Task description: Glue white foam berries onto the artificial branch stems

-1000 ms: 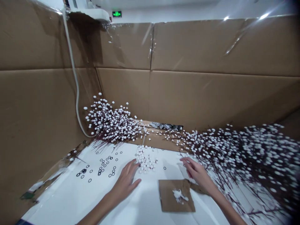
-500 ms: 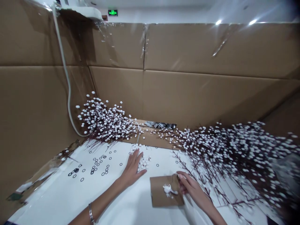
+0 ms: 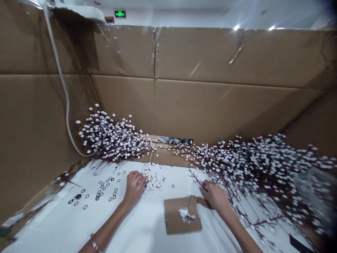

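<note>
Beside a small heap of loose white berries, my left hand is closed with its fingers curled in at the heap's left edge. What the fingers hold, if anything, is hidden. My right hand is closed at the near edge of the white-berry branches, its fingertips pinched on a thin dark branch stem. Left of that hand lies a square piece of brown cardboard with a white tangled bit on it. A cardboard strip sticks out from it under my right wrist.
Many small black rings are scattered on the white tabletop at left. Another bunch of white-berry branches stands at the back left. Tall cardboard walls close the sides. A white cable hangs at left.
My left hand has gone from lying flat beside the berries to curled. The right hand has left the cardboard and moved up to a branch stem. The view has shifted slightly right.
</note>
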The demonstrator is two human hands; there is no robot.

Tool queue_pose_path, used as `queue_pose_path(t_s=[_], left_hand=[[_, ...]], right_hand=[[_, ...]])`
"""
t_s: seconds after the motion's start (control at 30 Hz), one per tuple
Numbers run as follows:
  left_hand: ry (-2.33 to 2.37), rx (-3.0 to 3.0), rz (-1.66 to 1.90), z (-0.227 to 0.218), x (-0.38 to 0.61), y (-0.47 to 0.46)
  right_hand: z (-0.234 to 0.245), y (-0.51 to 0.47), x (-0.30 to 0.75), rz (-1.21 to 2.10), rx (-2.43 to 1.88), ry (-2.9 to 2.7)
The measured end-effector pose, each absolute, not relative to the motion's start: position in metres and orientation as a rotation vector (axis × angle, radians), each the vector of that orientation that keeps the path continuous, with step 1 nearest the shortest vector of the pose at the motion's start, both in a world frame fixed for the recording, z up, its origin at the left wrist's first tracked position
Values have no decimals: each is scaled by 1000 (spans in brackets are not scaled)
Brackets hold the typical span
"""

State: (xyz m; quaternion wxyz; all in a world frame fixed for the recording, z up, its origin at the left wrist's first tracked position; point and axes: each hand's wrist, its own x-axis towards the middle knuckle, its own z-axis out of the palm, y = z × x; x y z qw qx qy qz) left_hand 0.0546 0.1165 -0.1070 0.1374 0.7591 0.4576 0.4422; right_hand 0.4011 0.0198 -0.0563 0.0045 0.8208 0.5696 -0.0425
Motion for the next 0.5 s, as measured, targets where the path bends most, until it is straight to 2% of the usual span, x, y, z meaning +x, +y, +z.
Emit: queue_pose_path(t_s=[0.23, 0.3, 0.37, 0.4, 0.5], left_hand=[[1378, 2075, 1292, -109, 52, 113], [1354, 2067, 1286, -103, 56, 108], [1266, 2059, 1242, -91, 65, 97], [1181, 2047, 1189, -83, 71, 89], [883, 2006, 918, -56, 95, 63]], right_hand=[[-40, 16, 408, -31, 2699, 1739], [-28, 10, 412, 6, 2876, 1813], [-14, 4, 406, -105, 3147, 2015], [-7, 2, 398, -325, 3249, 2155], [11, 1, 361, -1482, 3099, 2391]])
